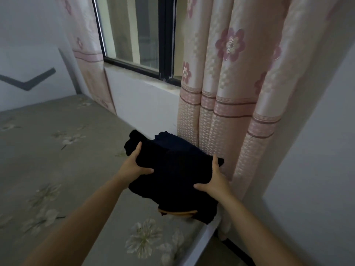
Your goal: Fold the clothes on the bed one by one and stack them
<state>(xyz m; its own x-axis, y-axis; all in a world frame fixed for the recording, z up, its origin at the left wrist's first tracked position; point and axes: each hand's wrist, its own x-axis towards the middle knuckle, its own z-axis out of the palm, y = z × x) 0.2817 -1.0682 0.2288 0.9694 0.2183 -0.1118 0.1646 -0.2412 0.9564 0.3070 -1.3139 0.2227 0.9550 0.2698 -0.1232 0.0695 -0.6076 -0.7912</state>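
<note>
Gripping a folded black garment point(172, 169) from both sides: left hand point(134, 166) on its left edge, right hand point(215, 179) on its right edge, thumbs on top, other fingers hidden under the cloth. Garment sits on a dark clothes stack point(167, 139) w/ an orange-trimmed piece point(177, 212) underneath, at bed point(57, 150) edge, just beside the floral curtain point(230, 93) below the window point(138, 35).

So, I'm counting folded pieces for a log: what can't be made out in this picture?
- Head view: the dark folded clothes blur into one mass in dim light, so no count.
- Orange-trimmed item: mostly hidden under the clothes.
- Left hand and right hand: fingers hidden beneath the clothes.
- Bed: cut off by the frame edges.
</note>
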